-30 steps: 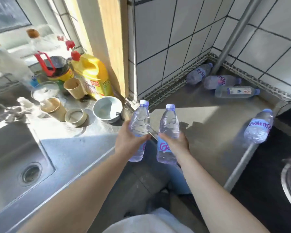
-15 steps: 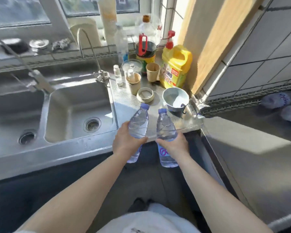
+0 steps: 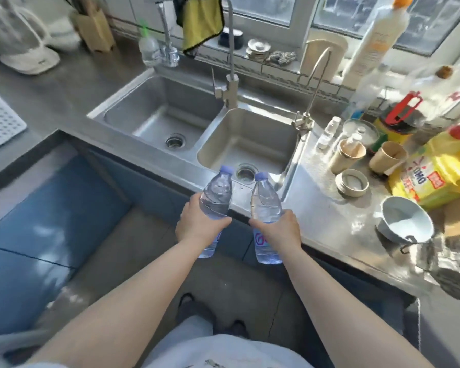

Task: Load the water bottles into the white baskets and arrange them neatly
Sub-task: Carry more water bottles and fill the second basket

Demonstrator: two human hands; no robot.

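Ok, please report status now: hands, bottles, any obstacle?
Left hand grips one clear plastic water bottle. Right hand grips another. Both upright, caps on. No white basket clearly visible.

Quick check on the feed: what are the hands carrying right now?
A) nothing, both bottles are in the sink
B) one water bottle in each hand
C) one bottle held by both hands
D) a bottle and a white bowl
B: the left hand grips one water bottle and the right hand grips another water bottle, both upright in front of the sink.
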